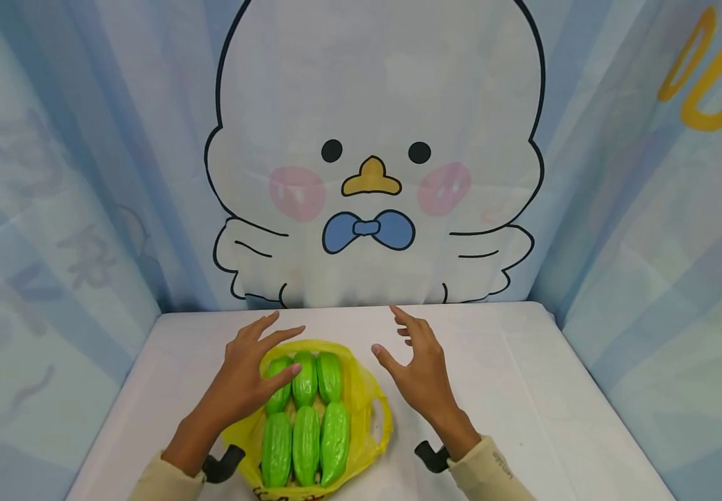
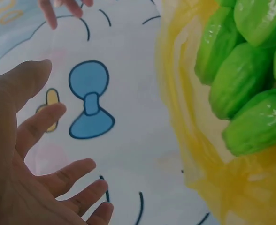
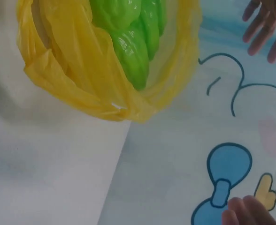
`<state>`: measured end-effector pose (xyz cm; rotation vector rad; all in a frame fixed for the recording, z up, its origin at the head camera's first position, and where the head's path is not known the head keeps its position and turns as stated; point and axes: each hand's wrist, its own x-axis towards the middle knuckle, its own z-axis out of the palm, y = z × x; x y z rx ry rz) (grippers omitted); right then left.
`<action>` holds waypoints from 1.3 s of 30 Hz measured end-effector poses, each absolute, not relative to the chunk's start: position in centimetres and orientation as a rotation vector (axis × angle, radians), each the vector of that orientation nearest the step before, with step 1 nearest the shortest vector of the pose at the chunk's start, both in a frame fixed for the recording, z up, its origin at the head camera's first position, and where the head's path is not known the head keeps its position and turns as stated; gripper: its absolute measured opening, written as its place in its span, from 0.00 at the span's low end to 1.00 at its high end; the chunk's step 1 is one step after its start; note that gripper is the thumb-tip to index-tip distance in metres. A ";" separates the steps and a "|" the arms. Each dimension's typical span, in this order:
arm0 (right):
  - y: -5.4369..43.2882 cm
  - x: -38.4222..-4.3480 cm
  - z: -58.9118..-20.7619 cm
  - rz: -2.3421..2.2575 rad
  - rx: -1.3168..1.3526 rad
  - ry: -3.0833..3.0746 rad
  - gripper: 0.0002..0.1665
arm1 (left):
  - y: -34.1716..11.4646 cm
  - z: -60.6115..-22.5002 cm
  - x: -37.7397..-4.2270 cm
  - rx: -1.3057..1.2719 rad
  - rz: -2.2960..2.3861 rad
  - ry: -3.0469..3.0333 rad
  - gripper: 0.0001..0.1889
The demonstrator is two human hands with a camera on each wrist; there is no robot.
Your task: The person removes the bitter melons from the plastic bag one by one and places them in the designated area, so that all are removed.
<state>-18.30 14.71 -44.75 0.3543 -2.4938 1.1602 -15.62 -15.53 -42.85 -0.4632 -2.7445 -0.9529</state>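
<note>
A yellow plastic bag (image 1: 364, 379) lies spread on the table, its handle loop toward the right. On it rest several glossy, bright green, ridged vegetables like short cucumbers (image 1: 306, 445), in two rows of three. My left hand (image 1: 242, 386) hovers over the bag's left side with fingers spread, its thumb overlapping the far row in the head view. To the right of the bag, my right hand (image 1: 423, 376) is held up, fingers apart and thumb toward the bag. Both hands hold nothing. In the right wrist view only the fingertips of the right hand (image 3: 250, 211) show.
The white-covered table (image 1: 524, 417) ends at a hanging cloth backdrop (image 1: 373, 90) printed with a white cartoon bird. Blue and white curtains (image 1: 42, 209) close in the sides. A black wrist mount (image 1: 223, 464) sits at each sleeve.
</note>
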 end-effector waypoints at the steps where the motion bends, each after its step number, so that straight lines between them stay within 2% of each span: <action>1: 14.6 -18.2 -44.9 1.174 0.360 -2.493 0.44 | -15.9 -43.1 -15.5 -0.447 -0.970 -2.747 0.31; 10: 13.2 -18.0 -46.4 1.246 0.419 -2.511 0.45 | -18.8 -45.2 -13.9 -0.336 -1.081 -2.802 0.28; 20: 12.0 -17.9 -47.8 1.324 0.494 -2.524 0.43 | -20.6 -47.6 -13.0 -0.157 -1.151 -2.905 0.30; 32: 9.8 -18.1 -49.4 1.447 0.637 -2.585 0.32 | -22.4 -50.7 -12.9 -0.027 -1.428 -2.961 0.35; 39: 9.1 -18.7 -50.3 1.408 0.723 -2.646 0.30 | -22.7 -51.5 -13.3 -0.034 -1.561 -2.927 0.34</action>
